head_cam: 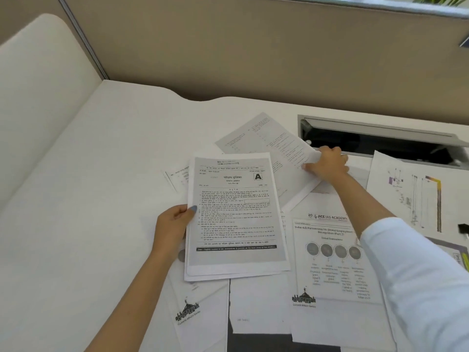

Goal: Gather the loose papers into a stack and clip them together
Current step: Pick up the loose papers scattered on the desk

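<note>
My left hand (175, 224) grips the left edge of a small stack of printed sheets (236, 219), thumb on top; the top sheet carries a boxed letter A. My right hand (327, 163) reaches to the far right and pinches the right edge of a tilted text sheet (269, 146) lying on the white desk (101, 174). More loose papers lie around: an academy handout with four circles (332, 260), a logo sheet (200, 311) at the near left, a blank sheet (258, 306), and a page peeking out at the left (177, 176). A small black object, perhaps a clip (463, 228), shows at the right edge.
A sheet with a coloured drawing (416, 191) lies at the far right. An open cable tray with a dark slot (375, 143) is set into the desk behind my right hand. A beige partition wall (253, 52) closes off the back.
</note>
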`<act>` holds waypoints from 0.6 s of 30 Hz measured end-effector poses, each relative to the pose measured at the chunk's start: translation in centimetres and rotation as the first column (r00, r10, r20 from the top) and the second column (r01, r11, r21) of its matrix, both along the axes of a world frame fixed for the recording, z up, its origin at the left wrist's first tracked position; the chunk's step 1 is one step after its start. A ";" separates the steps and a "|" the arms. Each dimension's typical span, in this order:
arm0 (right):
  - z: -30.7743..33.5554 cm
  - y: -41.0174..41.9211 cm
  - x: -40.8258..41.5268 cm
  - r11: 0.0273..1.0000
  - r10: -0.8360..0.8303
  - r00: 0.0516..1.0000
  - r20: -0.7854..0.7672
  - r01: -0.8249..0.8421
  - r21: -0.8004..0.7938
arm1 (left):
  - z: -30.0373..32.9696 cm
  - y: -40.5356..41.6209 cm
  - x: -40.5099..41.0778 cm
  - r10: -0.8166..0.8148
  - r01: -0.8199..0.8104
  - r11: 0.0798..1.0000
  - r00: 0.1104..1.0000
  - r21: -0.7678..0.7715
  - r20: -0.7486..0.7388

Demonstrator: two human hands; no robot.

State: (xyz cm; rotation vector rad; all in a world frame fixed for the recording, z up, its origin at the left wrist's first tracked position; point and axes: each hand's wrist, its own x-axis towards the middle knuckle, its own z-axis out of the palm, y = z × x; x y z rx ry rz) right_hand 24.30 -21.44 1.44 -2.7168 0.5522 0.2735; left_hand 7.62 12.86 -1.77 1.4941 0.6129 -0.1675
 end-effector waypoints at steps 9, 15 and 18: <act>2.8 0.3 0.8 0.993 0.071 0.878 0.474 -0.105 0.045 | -0.8 0.3 0.1 0.006 -0.005 1.000 1.000 -0.026 0.016; 9.3 0.2 -1.1 0.986 0.166 0.613 0.773 -0.122 -0.115 | -0.6 0.2 0.0 -0.002 0.003 0.999 0.999 -0.032 0.038; 12.1 0.4 -3.3 0.997 0.079 0.493 0.867 -0.052 -0.061 | -0.4 0.2 0.0 -0.006 0.007 1.000 0.999 -0.016 0.048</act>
